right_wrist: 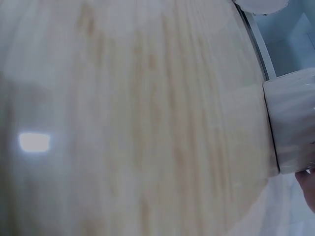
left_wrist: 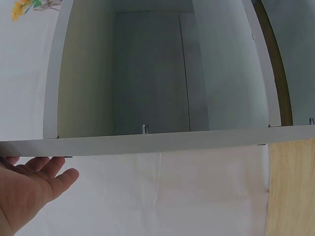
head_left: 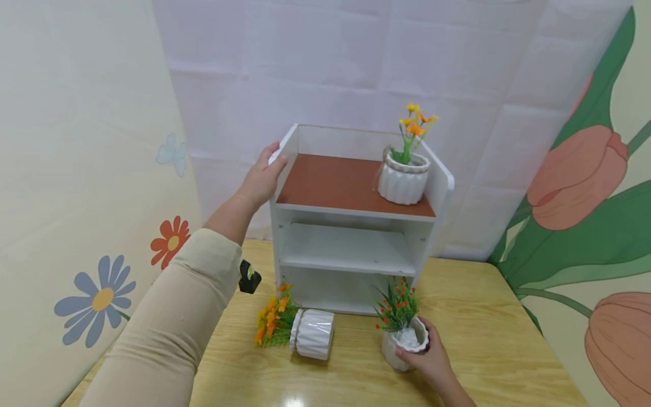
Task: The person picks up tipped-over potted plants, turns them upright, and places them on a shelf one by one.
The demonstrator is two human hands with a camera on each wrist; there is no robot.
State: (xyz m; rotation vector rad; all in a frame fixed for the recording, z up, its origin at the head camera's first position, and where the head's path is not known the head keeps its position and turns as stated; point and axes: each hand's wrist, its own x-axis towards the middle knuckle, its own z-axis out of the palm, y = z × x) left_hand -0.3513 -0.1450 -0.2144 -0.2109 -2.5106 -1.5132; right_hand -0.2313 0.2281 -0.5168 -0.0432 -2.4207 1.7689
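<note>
Behind everything hung a creased, pale cloth backdrop [head_left: 315,62]. In front of it spread a glossy wooden table [head_left: 488,328], and on this stood a white shelf unit [head_left: 351,247], whose middle, in the head view, served as the clock's centre. A beige left sleeve [head_left: 168,328] came in from eight o'clock.

At two, an upright yellow-flowered pot [head_left: 404,182] stood on the brown top board [head_left: 330,181], near the right side panel [head_left: 441,183]. At seven, a fallen orange-flowered pot [head_left: 312,334] lay on the table, blooms towards nine. At five, before the unit, was a red-flowered pot [head_left: 390,347], mouth upward; whether its base touched the table could not be told.

The left hand [head_left: 261,181], at ten, gripped the upper part of the left side panel [head_left: 290,155], fingers along its outer face. The right hand [head_left: 432,362] held the red-flowered pot from that pot's four o'clock side, thumb and fingers closed about its rim. At eight, a small black object [head_left: 249,277] showed just beside the sleeve.
</note>
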